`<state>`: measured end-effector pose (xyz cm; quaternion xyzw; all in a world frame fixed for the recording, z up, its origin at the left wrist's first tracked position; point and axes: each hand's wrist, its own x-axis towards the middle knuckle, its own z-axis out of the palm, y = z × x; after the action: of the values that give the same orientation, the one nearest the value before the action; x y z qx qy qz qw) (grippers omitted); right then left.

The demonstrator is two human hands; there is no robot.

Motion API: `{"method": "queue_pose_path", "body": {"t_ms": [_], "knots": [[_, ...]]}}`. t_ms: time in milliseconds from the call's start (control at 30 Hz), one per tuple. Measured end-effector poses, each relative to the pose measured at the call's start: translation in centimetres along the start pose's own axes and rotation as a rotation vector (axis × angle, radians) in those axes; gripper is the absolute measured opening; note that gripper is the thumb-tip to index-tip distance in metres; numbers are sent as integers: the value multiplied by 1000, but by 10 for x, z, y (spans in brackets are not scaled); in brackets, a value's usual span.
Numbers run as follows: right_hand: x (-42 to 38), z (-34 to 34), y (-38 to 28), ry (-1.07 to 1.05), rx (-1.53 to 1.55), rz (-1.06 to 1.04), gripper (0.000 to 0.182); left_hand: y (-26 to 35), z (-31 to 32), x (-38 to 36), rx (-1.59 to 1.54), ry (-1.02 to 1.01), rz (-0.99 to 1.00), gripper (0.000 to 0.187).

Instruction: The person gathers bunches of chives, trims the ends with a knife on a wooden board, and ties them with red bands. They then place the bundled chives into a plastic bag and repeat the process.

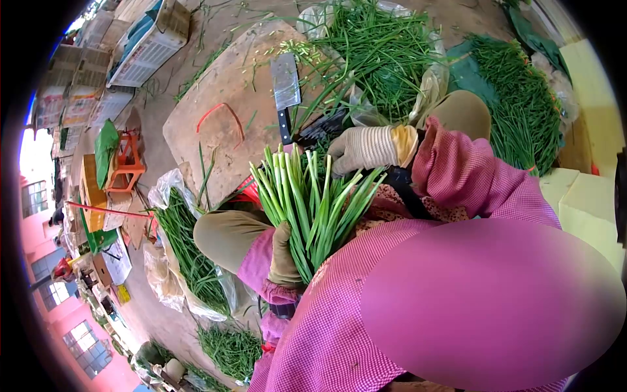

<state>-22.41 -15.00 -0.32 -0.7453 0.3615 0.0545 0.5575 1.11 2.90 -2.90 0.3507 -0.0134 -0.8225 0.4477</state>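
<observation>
My left hand [283, 256], in a tan work glove, is closed around a thick bunch of chives [312, 209]. The pale cut ends fan out up and away from me, and the green lengths lean against my lap. Just beyond the bunch, on its right, is my right hand [362, 149] in a knit glove with a ribbed cuff. Its fingers are curled down and pressed together beside the stalk ends; what they hold, if anything, is hidden. A cleaver [285, 91] with a black handle lies on the wooden board [202, 134] in front of me.
Cut trimmings [300, 49] and a red tie [225, 117] lie on the board. Loose chives [382, 59] fill an open plastic bag ahead. Another bagged heap [189, 245] sits left, and a large pile [513, 98] right. An orange stool [127, 163] and white crate [150, 46] stand further left.
</observation>
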Motion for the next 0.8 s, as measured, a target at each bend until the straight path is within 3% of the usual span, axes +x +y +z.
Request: {"method": "queue_pose_path", "body": {"t_ms": [67,100,167,267,333,400,467,500,533,600,633,700,733,767,800], "knots": [[3,0,9,30,33,-98,31,0,1,-1,3,12,43,69],[9,0,27,198,-146,-259,28,1,3,-4,72,30,50,69],[29,-18,68,596,-827,-453,17,1,7,-3,56,13,35,71],[-14,-88,57,1222,-1249,-98,38,-1,1,-3,59,38,59,74],[-40,-92,17,835,-867,398,19,-1,-9,-1,76,40,97,71],[-35,-81,26,250,-305,289,59,1,-8,-3,64,25,66,69],[-37,-44,29,60,-119,170,26,2,-2,0,50,3,43,68],[-38,-25,26,-40,-17,125,30,2,3,0,54,7,55,67],[-31,-13,34,1,-51,111,25,2,5,-1,57,14,69,67],[-22,-19,60,213,-881,-511,21,-1,-4,0,33,17,34,66],[-22,-28,68,216,-876,-511,21,-2,-7,-1,28,12,20,65],[-31,-62,69,722,-803,-6,16,-2,-7,1,36,-4,2,66],[-31,-84,88,922,-974,271,15,-2,-5,2,37,-10,4,66],[-49,-105,75,1060,-749,258,21,-1,-4,1,50,-7,22,66],[-63,-115,57,1058,-755,247,21,-1,-4,0,60,0,45,66]]}}
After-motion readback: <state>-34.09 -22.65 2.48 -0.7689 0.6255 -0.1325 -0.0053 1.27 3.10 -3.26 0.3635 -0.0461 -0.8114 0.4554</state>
